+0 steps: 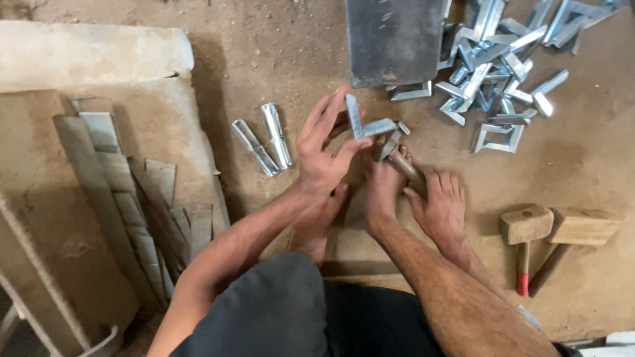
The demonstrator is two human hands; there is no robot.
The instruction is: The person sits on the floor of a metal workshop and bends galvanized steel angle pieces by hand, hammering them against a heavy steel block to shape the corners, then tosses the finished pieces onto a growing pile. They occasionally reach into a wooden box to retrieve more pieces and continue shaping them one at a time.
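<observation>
Our left hand [322,149] pinched bent metal bracket [365,124] upright on dirt floor [278,53]; right hand [385,173] gripped hammer [395,153] beside it. We judged steady bracket, short square taps, best.

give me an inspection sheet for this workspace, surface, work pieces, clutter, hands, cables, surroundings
Surface: dusty dirt floor.
Job's things: bent metal bracket; wooden handle beneath it.
Clutter: bracket pile, two folded pieces, two mallets, metal strips.
Grippers: left hand holds the bracket; right hand grips the handle; bare feet beside them.
Cables: nothing seen.
Surroundings: dark metal sheet, concrete slab.
</observation>
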